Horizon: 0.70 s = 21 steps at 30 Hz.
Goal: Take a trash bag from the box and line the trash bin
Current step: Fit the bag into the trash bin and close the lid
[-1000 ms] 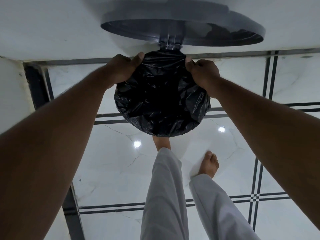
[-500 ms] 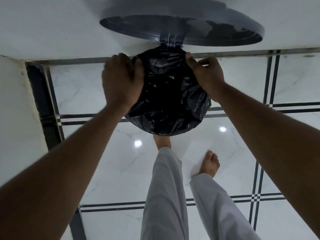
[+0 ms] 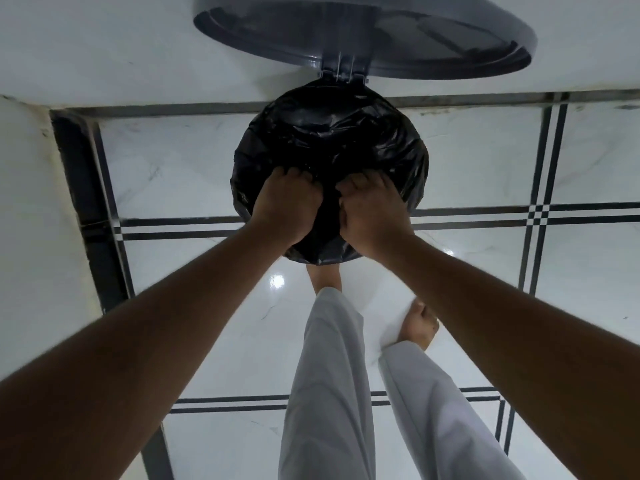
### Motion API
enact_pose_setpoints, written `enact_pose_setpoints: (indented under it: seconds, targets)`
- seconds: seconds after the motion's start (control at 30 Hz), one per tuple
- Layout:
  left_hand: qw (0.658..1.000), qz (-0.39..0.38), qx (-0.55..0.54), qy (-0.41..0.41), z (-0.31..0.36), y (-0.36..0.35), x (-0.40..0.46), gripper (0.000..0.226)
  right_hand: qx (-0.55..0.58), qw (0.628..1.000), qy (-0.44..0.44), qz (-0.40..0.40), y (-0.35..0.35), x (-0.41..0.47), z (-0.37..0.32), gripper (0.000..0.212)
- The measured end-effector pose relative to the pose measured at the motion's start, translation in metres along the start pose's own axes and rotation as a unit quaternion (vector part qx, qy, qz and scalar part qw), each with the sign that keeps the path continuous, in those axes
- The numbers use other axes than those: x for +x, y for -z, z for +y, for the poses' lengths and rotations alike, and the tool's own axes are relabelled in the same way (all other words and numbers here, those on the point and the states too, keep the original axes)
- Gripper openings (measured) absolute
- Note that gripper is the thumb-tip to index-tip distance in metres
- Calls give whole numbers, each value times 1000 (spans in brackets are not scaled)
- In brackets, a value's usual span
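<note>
A black trash bag (image 3: 332, 133) is spread over the round top of the trash bin, covering its rim all around. The bin's grey lid (image 3: 408, 39) stands open behind it on its hinge. My left hand (image 3: 285, 206) and my right hand (image 3: 372, 213) sit side by side on the near edge of the bag, fingers curled into the black plastic. The bin's body is hidden under the bag and my hands. No box is in view.
White wall (image 3: 104, 46) rises right behind the bin, with another wall face at the left. The white marble floor (image 3: 485, 271) has black inlay lines. My legs in light trousers and bare feet (image 3: 419, 323) stand just in front of the bin.
Both hands moved from the bag's far left and right sides to its near edge, close together. The bag now lies wider and smoother over the rim.
</note>
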State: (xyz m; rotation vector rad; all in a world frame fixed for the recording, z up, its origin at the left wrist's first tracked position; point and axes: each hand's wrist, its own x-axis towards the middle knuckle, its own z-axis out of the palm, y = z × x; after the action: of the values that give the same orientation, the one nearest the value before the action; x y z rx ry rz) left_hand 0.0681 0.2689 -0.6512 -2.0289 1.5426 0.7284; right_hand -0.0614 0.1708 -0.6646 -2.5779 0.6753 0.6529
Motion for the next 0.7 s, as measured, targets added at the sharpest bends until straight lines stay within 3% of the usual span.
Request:
enact_pose_setpoints:
  seconds: [0.1,0.2,0.37,0.47,0.53,0.6,0.63,0.7]
  targets:
    - [990,-109,85,17,-10,-3,10,73,-166,975,-51,-137,10,10,13,88]
    - [981,-160,101,47,-14,2,13,75,-174,973,-38,-150,15,11,19,90]
    - [999,-10,34,-31,2,23,9,41,24,999,17,16,20,-6,3,50]
    - [986,62,-152,2,5,27,-6,22,157,979,-31,124,26,-28,-3,25]
    - [935,102,-334,59,1,25,-16,17,257,948,-96,161,37,-38,-7,20]
    - [840,132,-513,117,-4,25,-28,15,381,890,-171,181,49,-45,-8,21]
    - [792,158,-572,144,-6,27,-35,14,428,860,-203,191,55,-48,-8,21]
    - [733,229,-610,195,-12,37,-49,15,474,812,-250,230,66,-53,-8,12]
